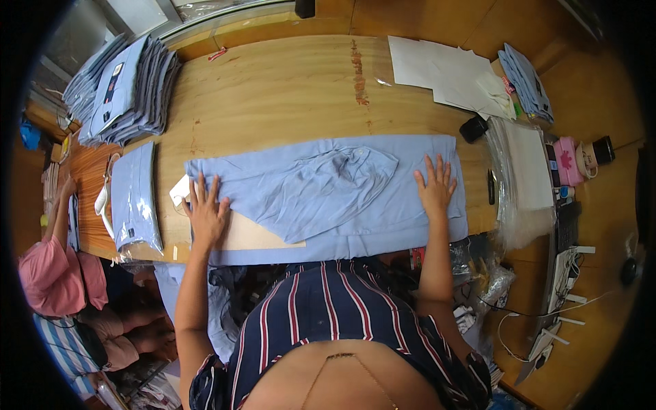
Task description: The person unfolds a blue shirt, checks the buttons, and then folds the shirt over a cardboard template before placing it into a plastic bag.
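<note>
A light blue shirt lies partly folded across the wooden table in front of me, its sleeve bunched and creased near the middle. My left hand rests palm down at the shirt's left end, fingers spread, beside a beige cardboard sheet that lies on the cloth. A small white piece, perhaps card or paper, pokes out by its fingertips. Flat on the shirt's right end is my right hand, fingers apart and holding nothing. Cloth hides part of the cardboard.
Folded blue shirts are stacked at the far left, and a bagged shirt lies nearer. White sheets and clear plastic bags occupy the right. A black pen lies there too. Another person is at left.
</note>
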A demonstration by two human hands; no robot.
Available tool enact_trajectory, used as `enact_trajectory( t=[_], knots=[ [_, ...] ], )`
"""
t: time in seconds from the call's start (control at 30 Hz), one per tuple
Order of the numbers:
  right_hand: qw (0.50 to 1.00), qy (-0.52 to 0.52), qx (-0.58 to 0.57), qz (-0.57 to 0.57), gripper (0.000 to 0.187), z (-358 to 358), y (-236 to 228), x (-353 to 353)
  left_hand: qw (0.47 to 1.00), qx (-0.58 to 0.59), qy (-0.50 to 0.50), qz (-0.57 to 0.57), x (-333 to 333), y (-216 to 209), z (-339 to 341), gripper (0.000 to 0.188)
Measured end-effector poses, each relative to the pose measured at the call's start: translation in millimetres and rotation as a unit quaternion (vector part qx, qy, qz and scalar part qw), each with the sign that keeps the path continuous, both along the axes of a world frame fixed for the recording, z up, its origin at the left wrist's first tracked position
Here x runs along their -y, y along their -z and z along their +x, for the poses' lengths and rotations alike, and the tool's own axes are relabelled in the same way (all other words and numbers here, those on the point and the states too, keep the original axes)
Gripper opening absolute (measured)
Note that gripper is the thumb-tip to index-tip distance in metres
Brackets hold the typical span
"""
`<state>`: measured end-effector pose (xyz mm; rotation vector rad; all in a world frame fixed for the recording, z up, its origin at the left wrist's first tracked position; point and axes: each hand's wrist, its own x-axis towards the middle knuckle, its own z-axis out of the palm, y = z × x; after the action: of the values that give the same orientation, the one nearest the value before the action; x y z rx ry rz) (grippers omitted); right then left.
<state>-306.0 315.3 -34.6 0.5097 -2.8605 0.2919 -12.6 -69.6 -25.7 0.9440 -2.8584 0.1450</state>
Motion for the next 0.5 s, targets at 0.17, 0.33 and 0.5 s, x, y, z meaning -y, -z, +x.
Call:
enact_trajectory(
  t=[0.17,0.33,0.5],
  knots=[
    [0.999,0.003,0.021,0.038,0.048,-41,7,21,0.997,-0.008,-0.047,0.063,18,9,-26,0.053],
    [0.999,-0.017,0.020,0.038,0.047,-90,6,62,0.998,-0.013,-0.052,-0.013,56,5,-70,0.053],
    [0.992,-0.090,0.034,-0.086,0.045,-65,6,-28,0.939,-0.334,-0.081,0.003,26,-19,2,0.047]
  ],
)
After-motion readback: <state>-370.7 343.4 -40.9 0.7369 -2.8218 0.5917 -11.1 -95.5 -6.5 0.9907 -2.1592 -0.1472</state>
